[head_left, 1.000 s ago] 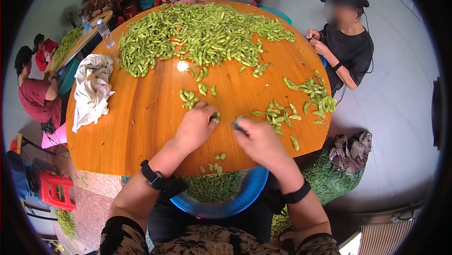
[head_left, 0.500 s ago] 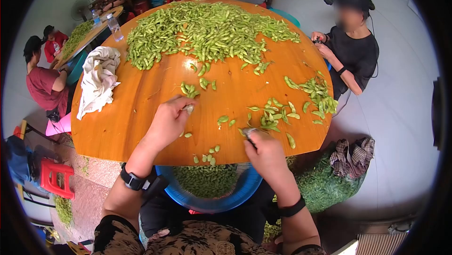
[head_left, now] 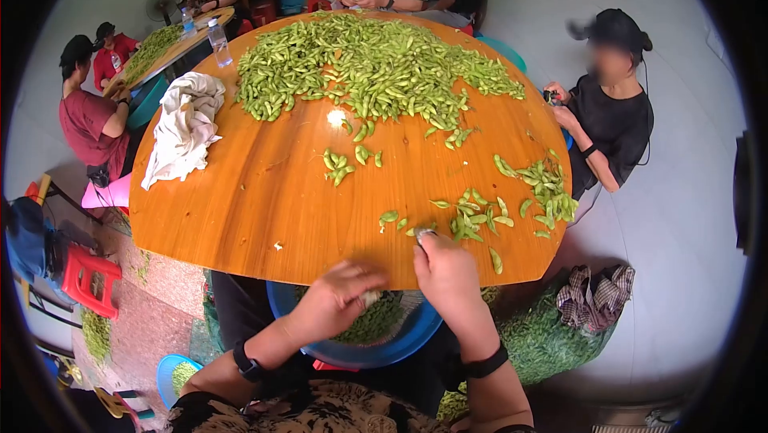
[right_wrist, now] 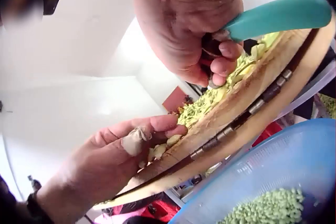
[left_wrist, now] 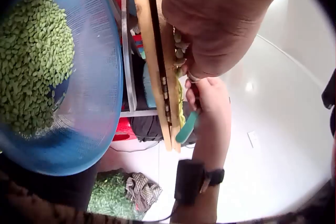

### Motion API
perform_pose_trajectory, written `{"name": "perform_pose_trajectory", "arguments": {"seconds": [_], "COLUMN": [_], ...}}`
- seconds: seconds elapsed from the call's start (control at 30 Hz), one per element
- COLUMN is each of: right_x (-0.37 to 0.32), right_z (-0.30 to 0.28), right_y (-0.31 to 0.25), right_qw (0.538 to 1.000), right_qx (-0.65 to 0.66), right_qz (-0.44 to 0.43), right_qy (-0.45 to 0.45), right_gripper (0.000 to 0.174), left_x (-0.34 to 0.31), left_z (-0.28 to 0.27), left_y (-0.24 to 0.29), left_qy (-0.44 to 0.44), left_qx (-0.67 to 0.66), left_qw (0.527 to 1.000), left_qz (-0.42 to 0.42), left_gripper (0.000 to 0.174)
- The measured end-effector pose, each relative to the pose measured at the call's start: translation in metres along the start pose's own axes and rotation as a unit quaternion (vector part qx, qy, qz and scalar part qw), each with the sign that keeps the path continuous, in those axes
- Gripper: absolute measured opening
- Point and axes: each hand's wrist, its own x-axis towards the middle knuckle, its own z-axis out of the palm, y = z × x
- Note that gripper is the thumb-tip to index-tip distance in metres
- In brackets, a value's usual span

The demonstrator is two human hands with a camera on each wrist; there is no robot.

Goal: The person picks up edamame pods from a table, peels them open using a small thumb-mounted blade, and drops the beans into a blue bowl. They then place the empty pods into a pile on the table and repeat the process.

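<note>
My left hand (head_left: 342, 297) is over the table's front edge, above a blue mesh basket (left_wrist: 113, 77) of shelled green beans (left_wrist: 37, 50). Its fingers reach forward, slightly bent, against several loose beans (right_wrist: 168, 145) at the edge. A pale wrap (right_wrist: 135, 141) covers part of one digit. Farther right, my right hand (head_left: 448, 273) grips a tool with a teal handle (right_wrist: 283, 16); the fingers hide most of its working end. Just beyond that hand lie a few green pods (head_left: 472, 217) on the wooden table (head_left: 240, 217).
A large heap of pods (head_left: 360, 65) covers the table's far side. At the left are a white cloth (head_left: 188, 125) and a water bottle (head_left: 218, 43). A person in black (head_left: 612, 105) sits at the right, near a green mesh sack (head_left: 552, 329). Others sit farther back.
My left hand has come from mid-table down to the front edge, and the loose beans near that edge have left the tabletop. My right hand stays near the pods, still gripping the tool.
</note>
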Motion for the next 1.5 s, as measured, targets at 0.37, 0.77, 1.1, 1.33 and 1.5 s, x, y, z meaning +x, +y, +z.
{"name": "perform_pose_trajectory", "arguments": {"seconds": [0.37,0.77,1.1,1.33,1.5], "right_x": [0.045,0.047,0.052,0.047,0.045], "right_z": [0.014,0.018,0.020,0.033,0.048], "right_y": [0.024,0.001,-0.013,-0.020,-0.019], "right_qw": [0.991,0.944,0.786,0.797,0.737], "right_qx": [-0.112,0.278,0.507,0.498,0.576], "right_qz": [0.016,0.163,0.336,0.332,0.353], "right_qy": [-0.067,-0.068,-0.110,-0.077,-0.029], "right_gripper": [0.012,0.014,0.015,0.014,0.014], "left_x": [0.065,0.102,0.102,0.097,0.096], "left_z": [-0.048,-0.051,-0.038,-0.028,-0.027], "left_y": [-0.019,-0.076,-0.067,-0.073,-0.074], "left_qy": [0.098,0.078,-0.068,-0.016,-0.046], "left_qx": [0.150,0.206,-0.222,0.001,-0.032], "left_qw": [0.982,0.975,0.968,0.996,0.997], "left_qz": [-0.056,-0.027,-0.098,0.090,0.053], "left_gripper": [0.018,0.014,0.040,0.060,0.060]}}
